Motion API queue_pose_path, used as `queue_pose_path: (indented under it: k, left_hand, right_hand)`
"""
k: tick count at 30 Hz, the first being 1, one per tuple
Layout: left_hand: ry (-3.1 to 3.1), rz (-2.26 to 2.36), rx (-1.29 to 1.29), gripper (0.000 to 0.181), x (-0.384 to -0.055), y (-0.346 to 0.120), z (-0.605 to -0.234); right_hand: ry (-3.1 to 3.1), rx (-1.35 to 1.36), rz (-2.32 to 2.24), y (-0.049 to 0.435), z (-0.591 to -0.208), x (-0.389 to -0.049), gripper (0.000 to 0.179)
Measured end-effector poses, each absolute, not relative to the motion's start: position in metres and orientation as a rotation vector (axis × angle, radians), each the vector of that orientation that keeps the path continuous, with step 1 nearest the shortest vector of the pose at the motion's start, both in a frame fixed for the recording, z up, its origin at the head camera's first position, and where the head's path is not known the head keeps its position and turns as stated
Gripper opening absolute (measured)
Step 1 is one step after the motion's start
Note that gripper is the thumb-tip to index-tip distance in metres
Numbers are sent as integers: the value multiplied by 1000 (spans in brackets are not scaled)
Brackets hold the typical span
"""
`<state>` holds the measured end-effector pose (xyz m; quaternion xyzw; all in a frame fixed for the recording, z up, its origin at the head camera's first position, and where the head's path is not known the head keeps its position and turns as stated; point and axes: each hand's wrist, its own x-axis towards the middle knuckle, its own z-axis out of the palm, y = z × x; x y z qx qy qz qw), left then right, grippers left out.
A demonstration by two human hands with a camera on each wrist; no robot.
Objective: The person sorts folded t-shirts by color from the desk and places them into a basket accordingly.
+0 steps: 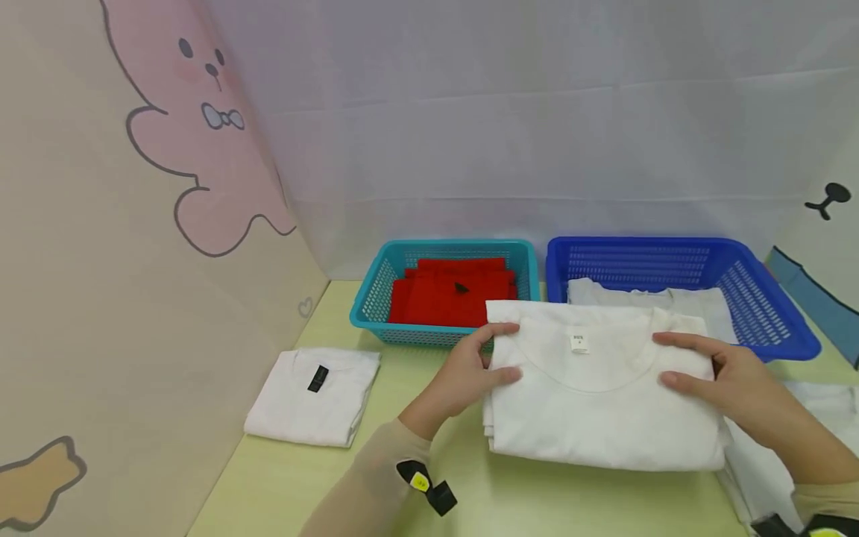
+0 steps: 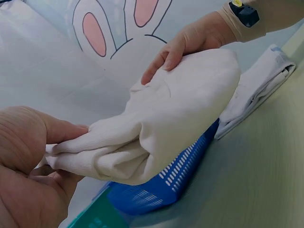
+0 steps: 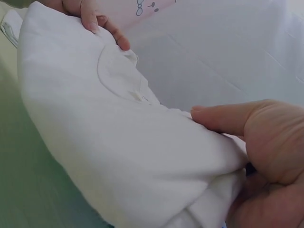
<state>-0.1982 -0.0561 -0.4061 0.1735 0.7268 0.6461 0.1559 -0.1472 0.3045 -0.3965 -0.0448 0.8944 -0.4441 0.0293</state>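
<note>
A folded white T-shirt (image 1: pixel 604 418) with a small pale neck label is held up above the table, in front of the blue basket (image 1: pixel 678 243). My left hand (image 1: pixel 473 369) grips its left edge, and my right hand (image 1: pixel 738 380) grips its right edge. The left wrist view shows the shirt's folded layers (image 2: pixel 118 147) pinched between the left thumb and fingers. In the right wrist view the right thumb (image 3: pixel 223 116) lies on top of the cloth, with the fingers partly hidden beneath. Inside the blue basket lies other white folded clothing (image 1: pixel 705 306), partly covered by the held shirt.
Left of the blue basket stands a teal basket (image 1: pixel 376 298) with folded red clothing (image 1: pixel 463 294) in it. A folded white shirt with a black label (image 1: pixel 295 410) lies on the table's left side. More white folded cloth (image 1: pixel 758 470) is at the right, partly behind my right arm.
</note>
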Motion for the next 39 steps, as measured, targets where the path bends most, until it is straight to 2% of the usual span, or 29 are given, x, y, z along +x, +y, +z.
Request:
queue_pose_path:
  k: [5, 14, 22, 31, 39]
  left_hand:
    - [2056, 1867, 509, 59, -221, -34, -402]
    - [1979, 1899, 499, 57, -265, 2, -395]
    - [1937, 1911, 497, 55, -301, 33, -383]
    - [2011, 1870, 488, 55, -328, 65, -374]
    - [2110, 1854, 378, 54, -344, 87, -373]
  right_hand:
    - [2747, -72, -1385, 321, -398, -166, 67]
    - [2614, -68, -1631, 356, -404, -203, 61]
    - [2476, 7, -1742, 388, -394, -238, 55]
    - [2504, 13, -1722, 419, -383, -266, 55]
    - [2479, 52, -1638, 433, -386, -294, 58]
